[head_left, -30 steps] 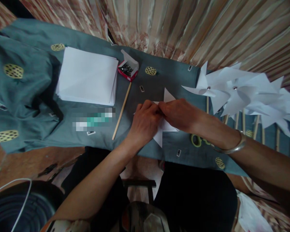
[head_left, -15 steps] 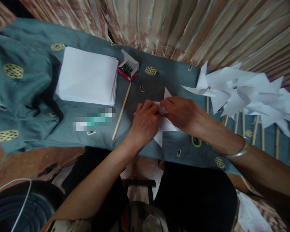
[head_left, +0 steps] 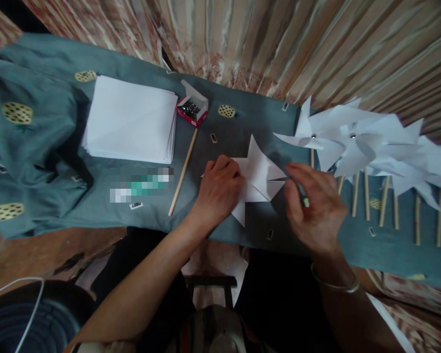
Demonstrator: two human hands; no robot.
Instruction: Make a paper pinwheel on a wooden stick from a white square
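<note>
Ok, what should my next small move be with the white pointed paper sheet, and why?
Probably curl one side of the split right-hand end of the white pointed paper sheet inward: your bare right hand is close beside that end, and your bare left hand covers part of the left side, seemingly steadying it.

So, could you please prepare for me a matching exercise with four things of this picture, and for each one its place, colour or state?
Things:
1. Red box
2. Loose stick
3. Paper stack
4. Left hand

Descriptions:
A. Resting on the cut sheet
B. White, rectangular, lying flat
C. Open, with small shiny pieces inside
D. Light wooden colour, lying slanted on the tablecloth

Right pairs: 1-C, 2-D, 3-B, 4-A.
</note>
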